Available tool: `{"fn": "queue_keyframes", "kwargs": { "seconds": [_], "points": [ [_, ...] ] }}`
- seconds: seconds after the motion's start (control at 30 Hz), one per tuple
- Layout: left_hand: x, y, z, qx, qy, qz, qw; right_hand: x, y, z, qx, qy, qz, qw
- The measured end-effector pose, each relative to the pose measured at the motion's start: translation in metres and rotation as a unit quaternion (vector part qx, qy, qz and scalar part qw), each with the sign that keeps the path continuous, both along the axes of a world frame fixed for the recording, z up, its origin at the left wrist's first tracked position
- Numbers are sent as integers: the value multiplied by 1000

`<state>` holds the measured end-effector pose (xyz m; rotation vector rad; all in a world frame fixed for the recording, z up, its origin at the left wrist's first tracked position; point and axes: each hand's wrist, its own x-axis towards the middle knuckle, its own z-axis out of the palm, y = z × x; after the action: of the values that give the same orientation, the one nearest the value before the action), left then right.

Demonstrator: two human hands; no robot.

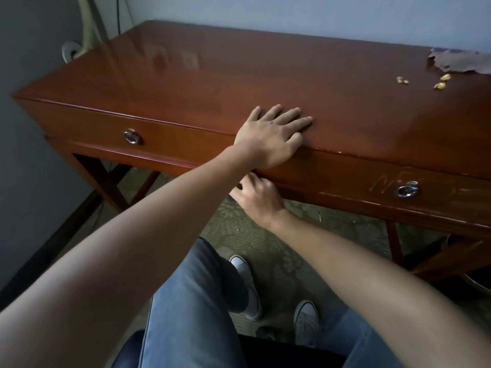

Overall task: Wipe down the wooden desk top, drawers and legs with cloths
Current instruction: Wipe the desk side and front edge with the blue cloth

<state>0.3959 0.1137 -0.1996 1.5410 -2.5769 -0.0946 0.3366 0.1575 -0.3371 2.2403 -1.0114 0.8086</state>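
Wooden and reddish-brown, the desk filled the view, its glossy top running from the far left corner to the right edge. At the left, a pale curved stand rose behind the desk's back corner. The left drawer carried a metal ring pull, and a crossed leg stood under it.

Near the middle, the left hand lay flat on the front edge of the top, fingers straight and spread, pressing down and holding nothing. Just below it the right hand reached to the underside of the drawer rail; its fingers curled out of sight there, so I cannot tell whether it gripped anything. No cloth showed in either hand.

Further right, the right drawer had scratch marks beside its ring pull. On the top's far right lay pale crumbs and a crumpled brown sheet, possibly a cloth, though that was unclear.

By my judgement, the wiping was hardly under way: the hands seemed to be steadying or feeling the desk. The next move would call for getting a cloth in hand, and the crumbs would need clearing off before that end could be wiped clean.
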Motion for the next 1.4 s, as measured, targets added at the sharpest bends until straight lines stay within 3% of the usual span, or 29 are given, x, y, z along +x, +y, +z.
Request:
{"fn": "queue_keyframes", "kwargs": {
  "seconds": [0.1, 0.27, 0.37, 0.6, 0.8, 0.97, 1.1, 1.2, 1.3, 1.4],
  "points": [
    [0, 1, -1, -8, 3, -1, 1000, -73, 26, -27, 37, 47, -60, 996],
    [-3, -3, -4, -31, 9, 1, 999, -188, 76, -40, 87, -2, -229, 969],
    [-4, -2, -6, -31, 7, 0, 1000, -167, 71, -28, 89, -1, -221, 971],
    [-2, 0, -6, -41, 8, 3, 999, -30, 23, -12, 80, -36, -175, 981],
    [-2, 3, -10, -62, 11, 1, 998, -92, 49, -19, 128, -59, -197, 970],
    [-2, 9, -12, -105, 5, -10, 994, -215, 102, -35, 221, -227, -331, 889],
    [-26, 17, -11, -129, -26, -67, 989, -272, 120, -35, 250, -435, -450, 739],
    [-62, 13, -2, -86, -60, -98, 990, -291, 116, -36, 245, -531, -454, 672],
    [-89, 8, 0, -64, -71, -81, 992, -290, 113, -31, 213, -586, -452, 638],
    [-96, 6, -3, -61, -70, -74, 993, -250, 112, -26, 179, -603, -402, 665]
  ]
}}
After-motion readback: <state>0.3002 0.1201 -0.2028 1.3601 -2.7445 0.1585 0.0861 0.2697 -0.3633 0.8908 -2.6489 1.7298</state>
